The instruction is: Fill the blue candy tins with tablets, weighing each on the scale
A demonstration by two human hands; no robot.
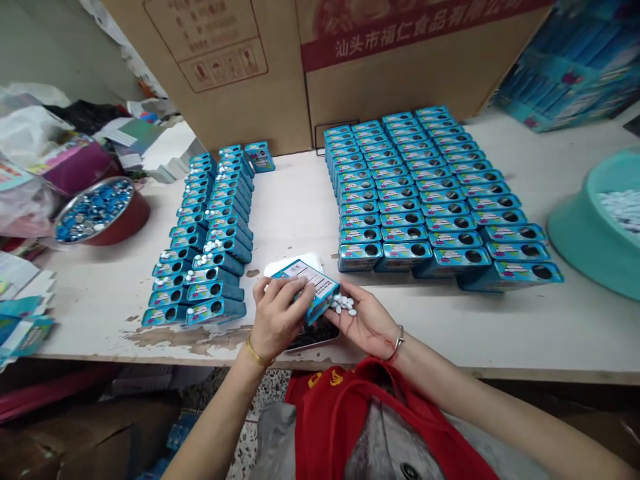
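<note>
My left hand (280, 310) grips a blue printed carton (320, 283) from above, with its fingers closed over the printed back. The carton is tilted, one end toward my right palm. Small white candies (345, 305) lie in the cupped palm of my right hand (367, 327), beside the carton's lower end. Beneath the hands is a kitchen scale (320, 337) with a white plate and a dark front, mostly covered. Whether my right fingertips touch the carton is hard to see.
Rows of blue cartons (410, 200) with round holes stand right; more cartons (215, 233), several topped with candies, stand left. A red bowl (130, 213) of blue and silver pieces is far left. A turquoise tub (575, 227) of candies is far right. Large cardboard boxes (280, 87) stand behind.
</note>
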